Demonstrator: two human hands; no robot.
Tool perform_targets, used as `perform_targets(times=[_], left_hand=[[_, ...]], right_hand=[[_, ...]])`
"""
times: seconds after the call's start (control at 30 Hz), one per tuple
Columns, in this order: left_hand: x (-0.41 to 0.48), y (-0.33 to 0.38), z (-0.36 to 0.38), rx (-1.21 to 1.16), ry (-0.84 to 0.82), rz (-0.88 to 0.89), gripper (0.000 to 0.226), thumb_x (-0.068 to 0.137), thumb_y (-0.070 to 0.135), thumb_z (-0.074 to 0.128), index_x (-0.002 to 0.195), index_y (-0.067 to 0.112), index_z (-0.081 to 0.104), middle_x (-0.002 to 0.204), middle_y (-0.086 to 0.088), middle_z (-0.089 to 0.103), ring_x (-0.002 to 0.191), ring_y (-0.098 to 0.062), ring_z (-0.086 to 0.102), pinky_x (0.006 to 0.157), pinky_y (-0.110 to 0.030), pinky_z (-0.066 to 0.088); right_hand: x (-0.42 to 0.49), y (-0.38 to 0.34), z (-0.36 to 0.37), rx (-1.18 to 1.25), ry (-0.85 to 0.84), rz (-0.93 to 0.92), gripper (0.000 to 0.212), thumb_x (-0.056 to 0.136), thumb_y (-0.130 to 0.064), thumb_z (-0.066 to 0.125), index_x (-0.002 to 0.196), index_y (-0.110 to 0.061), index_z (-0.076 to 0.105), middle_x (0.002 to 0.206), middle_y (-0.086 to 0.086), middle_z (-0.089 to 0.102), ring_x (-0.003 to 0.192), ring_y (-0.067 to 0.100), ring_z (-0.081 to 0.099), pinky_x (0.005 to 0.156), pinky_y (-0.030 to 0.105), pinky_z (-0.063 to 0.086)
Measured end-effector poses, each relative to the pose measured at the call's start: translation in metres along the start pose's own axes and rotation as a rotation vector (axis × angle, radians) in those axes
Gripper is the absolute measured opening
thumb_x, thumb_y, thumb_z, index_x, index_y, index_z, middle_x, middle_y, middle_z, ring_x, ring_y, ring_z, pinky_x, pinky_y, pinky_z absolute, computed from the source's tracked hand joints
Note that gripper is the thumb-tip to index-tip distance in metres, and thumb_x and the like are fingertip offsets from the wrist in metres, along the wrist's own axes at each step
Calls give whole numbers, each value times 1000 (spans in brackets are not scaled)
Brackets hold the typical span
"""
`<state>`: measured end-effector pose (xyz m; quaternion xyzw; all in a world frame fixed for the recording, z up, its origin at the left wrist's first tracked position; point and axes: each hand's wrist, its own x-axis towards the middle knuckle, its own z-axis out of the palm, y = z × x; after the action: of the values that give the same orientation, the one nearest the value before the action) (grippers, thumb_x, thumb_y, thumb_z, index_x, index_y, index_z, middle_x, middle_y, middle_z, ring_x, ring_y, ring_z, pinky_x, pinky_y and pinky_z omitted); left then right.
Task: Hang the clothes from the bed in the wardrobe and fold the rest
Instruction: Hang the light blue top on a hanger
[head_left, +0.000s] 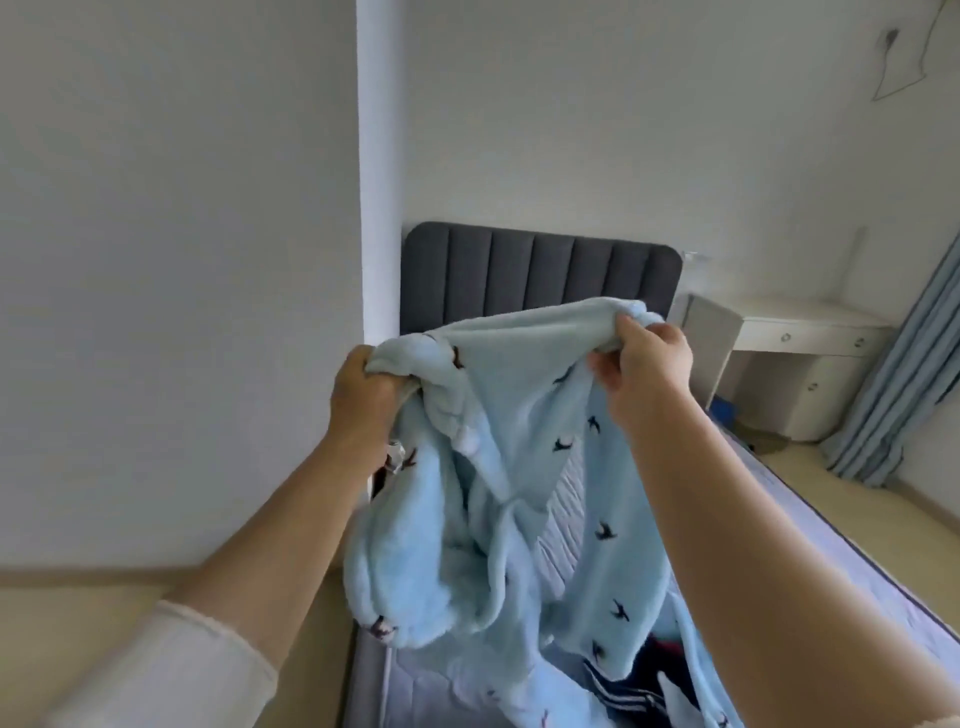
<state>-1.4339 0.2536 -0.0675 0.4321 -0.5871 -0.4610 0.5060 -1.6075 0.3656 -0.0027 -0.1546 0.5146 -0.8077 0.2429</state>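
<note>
Both arms reach forward and up from the lower corners of the frame, forearms bare. Cream sleeve (171, 670) pushed back on the left arm, lower left. Left hand (363, 389), centre left, fist closed, fingers curled round bunched blue fleece (498, 467). Right hand (644, 358), centre right, slightly higher, back toward the camera, thumb and fingers pinching the same fleece.

The bed (810, 566) runs from a dark grey padded headboard (540, 275) with vertical channels toward the camera, its pale quilted mattress (563, 525) edged by a dark side border. On the mattress near the bottom lies a dark garment with white stripes (618, 693), beside something red (667, 649).
</note>
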Motion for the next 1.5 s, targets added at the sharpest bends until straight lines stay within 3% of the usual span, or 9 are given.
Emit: perform_targets(times=[0.17, 0.3, 0.43, 0.7, 0.87, 1.1, 1.3, 1.43, 1.5], left_hand=[[20, 16, -58, -140, 115, -45, 14, 84, 18, 52, 91, 9, 60, 76, -3, 61, 61, -14, 57, 43, -18, 45], [9, 4, -98, -15, -78, 151, 36, 82, -2, 44, 67, 27, 58, 63, 13, 58, 57, -3, 51, 44, -14, 40], [3, -17, -131, 61, -182, 132, 44, 80, -9, 45, 67, 29, 63, 60, 15, 60, 58, -2, 54, 52, -15, 45], [-15, -48, -189, 11, -147, -43, 35, 84, -5, 46, 80, 25, 63, 83, 3, 66, 75, -13, 61, 69, -28, 51], [-37, -67, -230, -3, -372, -63, 8, 85, 21, 63, 89, 26, 66, 86, 6, 72, 85, -6, 67, 68, -16, 52], [-80, -112, -249, 68, -508, -233, 75, 63, 29, 82, 127, 35, 43, 115, 17, 64, 106, -3, 61, 81, -19, 52], [-125, -140, -244, -39, 30, -820, 22, 83, 20, 63, 103, 22, 56, 90, -4, 63, 85, -22, 60, 75, -39, 51], [-133, -127, -254, -596, 341, -824, 20, 93, 21, 53, 106, 7, 57, 107, -17, 60, 100, -36, 59, 75, -46, 54], [-134, -118, -269, -708, 441, -758, 18, 94, 22, 47, 89, 9, 57, 91, -13, 60, 81, -28, 59, 73, -38, 53]], right_hand=[[-27, 71, 34, -482, -130, 77, 25, 83, 6, 40, 96, -13, 47, 85, 4, 39, 66, 18, 38, 47, 24, 38], [-67, 106, 75, -679, -647, -99, 75, 78, 3, 60, 137, -32, 30, 127, -7, 32, 112, 15, 40, 84, 28, 44], [-105, 144, 101, -674, -1016, 6, 71, 72, 12, 61, 130, -23, 40, 106, 0, 59, 90, 7, 58, 71, 17, 52], [-165, 227, 119, -333, -678, 325, 32, 53, -5, 48, 66, -25, 69, 59, -5, 66, 58, 13, 62, 53, 25, 50], [-174, 228, 139, -201, -621, 410, 39, 68, 8, 44, 66, -21, 69, 60, 0, 68, 58, 16, 64, 57, 29, 50], [-182, 209, 139, -27, -559, 580, 25, 76, 4, 43, 84, -10, 62, 74, 11, 66, 72, 27, 63, 75, 41, 53], [-191, 211, 115, 73, -579, 737, 21, 80, 0, 42, 74, -10, 59, 69, 9, 62, 69, 25, 60, 75, 38, 52], [-205, 227, 102, 40, -590, 795, 23, 77, -3, 48, 92, -8, 65, 77, 11, 69, 74, 26, 66, 65, 35, 55], [-217, 236, 101, 11, -591, 799, 36, 76, -1, 47, 107, -8, 63, 91, 14, 69, 83, 30, 65, 69, 38, 55]])
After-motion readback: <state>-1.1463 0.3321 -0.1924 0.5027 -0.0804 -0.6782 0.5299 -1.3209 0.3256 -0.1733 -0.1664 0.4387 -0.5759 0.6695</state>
